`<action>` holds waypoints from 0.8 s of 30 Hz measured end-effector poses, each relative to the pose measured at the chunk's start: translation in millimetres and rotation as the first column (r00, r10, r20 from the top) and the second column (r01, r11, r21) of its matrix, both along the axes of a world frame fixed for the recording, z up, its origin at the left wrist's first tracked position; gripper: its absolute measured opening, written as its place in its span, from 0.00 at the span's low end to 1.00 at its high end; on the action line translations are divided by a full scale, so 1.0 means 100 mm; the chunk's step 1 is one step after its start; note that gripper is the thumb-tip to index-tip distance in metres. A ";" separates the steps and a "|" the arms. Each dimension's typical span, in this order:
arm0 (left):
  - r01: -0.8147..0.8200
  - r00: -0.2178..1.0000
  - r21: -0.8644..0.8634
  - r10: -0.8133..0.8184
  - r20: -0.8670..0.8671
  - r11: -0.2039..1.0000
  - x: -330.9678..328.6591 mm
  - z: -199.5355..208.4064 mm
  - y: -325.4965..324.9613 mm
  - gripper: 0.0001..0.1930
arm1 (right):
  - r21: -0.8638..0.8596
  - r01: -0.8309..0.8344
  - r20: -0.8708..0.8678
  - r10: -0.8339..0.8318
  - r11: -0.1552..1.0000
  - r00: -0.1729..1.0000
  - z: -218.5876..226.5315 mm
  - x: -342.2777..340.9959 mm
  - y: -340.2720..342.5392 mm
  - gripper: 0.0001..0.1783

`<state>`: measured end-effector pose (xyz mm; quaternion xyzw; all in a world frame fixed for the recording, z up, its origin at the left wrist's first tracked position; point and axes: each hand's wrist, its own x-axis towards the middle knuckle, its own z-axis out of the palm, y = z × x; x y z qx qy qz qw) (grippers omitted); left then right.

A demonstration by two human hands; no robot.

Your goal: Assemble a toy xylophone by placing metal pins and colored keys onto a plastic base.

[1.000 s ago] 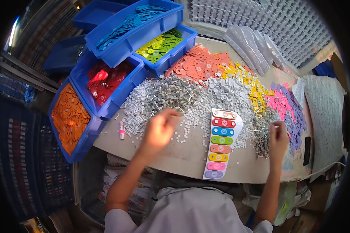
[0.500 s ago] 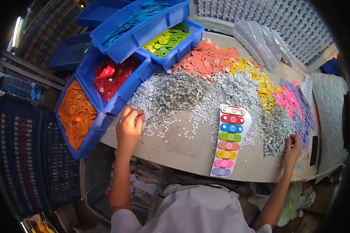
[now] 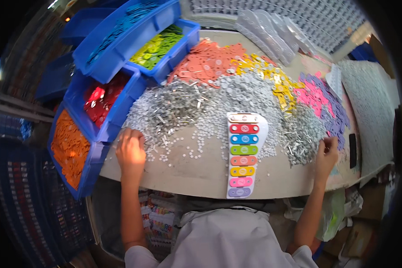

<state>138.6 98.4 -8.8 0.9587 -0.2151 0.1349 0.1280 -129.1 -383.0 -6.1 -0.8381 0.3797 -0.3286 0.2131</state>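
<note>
A small toy xylophone, a tapered white base with rainbow-coloured bars, lies on the table in front of me. White round caps sit on the ends of its red and blue bars; the lower bars show bare holes. To its left, my left hand is closed at the edge of a heap of small white pegs; whatever its curled fingers hold is hidden. My right hand has its fingers pinched together beside a heap of metal pins, and what lies between them is too small to make out.
Blue bins at the left hold orange, red, blue and green bars. Loose coral bars, yellow bars and purple bars are heaped along the back and right. Clear plastic trays lie behind; a dark strip lies far right.
The whole view has shifted, so the table and its contents appear further left. My left hand's fingers have turned down toward the white pegs; my right hand stays by the metal pins.
</note>
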 end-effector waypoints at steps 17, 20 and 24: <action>0.211 0.892 -0.561 -0.392 -0.224 0.800 -0.51 0.24 -0.73 0.08 | 0.115 -0.556 0.100 0.547 0.823 0.831 0.19 0.54 1.28 0.10; 0.144 0.856 -0.601 -0.404 -0.322 0.786 -0.58 0.23 -0.84 0.07 | 0.183 -0.573 0.140 0.555 0.799 0.820 0.10 0.62 1.37 0.09; -0.021 0.726 -0.705 -0.474 -0.498 0.709 -0.69 0.23 -0.97 0.08 | 0.240 -0.561 0.221 0.518 0.792 0.826 0.00 0.69 1.44 0.09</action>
